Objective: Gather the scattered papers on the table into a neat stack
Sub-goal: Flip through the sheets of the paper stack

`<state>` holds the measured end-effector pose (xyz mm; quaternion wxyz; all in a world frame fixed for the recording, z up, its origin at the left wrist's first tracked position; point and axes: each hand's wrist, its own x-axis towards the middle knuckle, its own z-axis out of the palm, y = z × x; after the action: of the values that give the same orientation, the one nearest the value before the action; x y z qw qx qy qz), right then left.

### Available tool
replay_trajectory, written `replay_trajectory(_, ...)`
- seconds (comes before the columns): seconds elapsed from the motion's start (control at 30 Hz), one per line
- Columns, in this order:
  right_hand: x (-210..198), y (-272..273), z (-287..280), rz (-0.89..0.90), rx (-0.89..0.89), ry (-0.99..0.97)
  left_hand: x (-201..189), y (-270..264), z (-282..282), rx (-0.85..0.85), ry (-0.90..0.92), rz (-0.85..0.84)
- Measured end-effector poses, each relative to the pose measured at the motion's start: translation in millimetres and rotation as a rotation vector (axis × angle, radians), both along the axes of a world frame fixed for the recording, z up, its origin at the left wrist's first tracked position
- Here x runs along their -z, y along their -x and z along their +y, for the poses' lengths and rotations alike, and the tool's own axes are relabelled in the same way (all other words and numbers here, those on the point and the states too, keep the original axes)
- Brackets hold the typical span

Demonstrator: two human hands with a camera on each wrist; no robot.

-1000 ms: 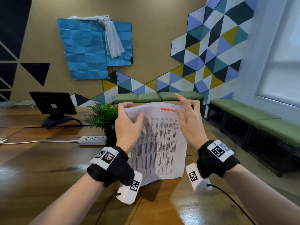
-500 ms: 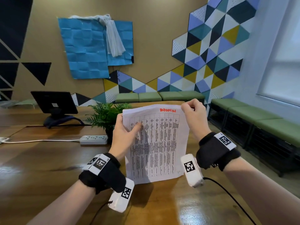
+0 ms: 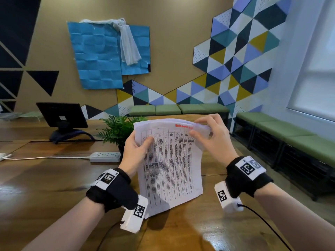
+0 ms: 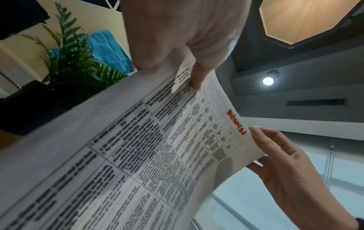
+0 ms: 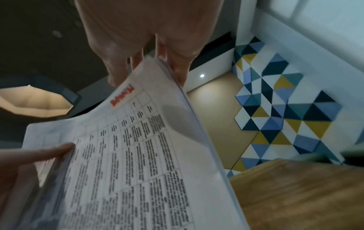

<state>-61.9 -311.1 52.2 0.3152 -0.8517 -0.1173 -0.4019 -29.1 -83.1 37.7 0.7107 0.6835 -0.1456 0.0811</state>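
A stack of white papers [image 3: 170,163], printed with a table and a red heading, stands upright with its lower edge on the wooden table [image 3: 45,187]. My left hand [image 3: 135,151] grips the stack's upper left edge, thumb on the front sheet. My right hand [image 3: 212,138] pinches the top right corner, where the sheets fan apart slightly. The left wrist view shows the papers [image 4: 138,155] held between thumb and fingers [image 4: 197,74]. In the right wrist view the papers [image 5: 128,163] sit between my thumb and fingers [image 5: 177,66].
A potted fern [image 3: 117,129] stands just behind the papers, with a white power strip [image 3: 105,157] and its cable to the left. A dark monitor [image 3: 61,115] sits at the far left. Green benches [image 3: 290,134] line the right wall.
The right hand went from open fingers against the sheets to a pinch on the top right corner. The left hand slid lower on the left edge, and the stack straightened and stands more upright.
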Motion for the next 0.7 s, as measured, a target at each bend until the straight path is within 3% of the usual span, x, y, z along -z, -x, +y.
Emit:
replay_trajectory(0.1,3,1,-1,0.008,-0.011,0.07,-5,0,2,0.024,0.016,0.031)
replay_trajectory(0.2,-4,-1,0,-0.065,0.01,-0.021,-11,2,4,0.049,0.006,0.003)
replay_trajectory(0.27,-16,0,2,-0.004,-0.048,-0.22,-16,3,4,0.049,0.022,-0.025)
replay_trajectory(0.33,-25,3,4,0.158,-0.223,-0.508,-21,4,3,0.035,0.051,-0.057)
replay_trajectory(0.4,-26,5,4,0.324,-0.327,-0.651,-25,5,2,0.005,0.08,-0.095)
replay_trajectory(0.47,-26,8,8,0.372,-0.321,-0.642,-28,7,-2,-0.065,0.059,-0.167)
replay_trajectory(0.6,-16,11,17,0.269,-0.329,-0.743,-19,19,-9,-0.209,-0.083,-0.38)
replay_trajectory(0.7,8,11,24,0.348,-0.295,-0.745,9,21,-9,-0.197,-0.208,-0.349)
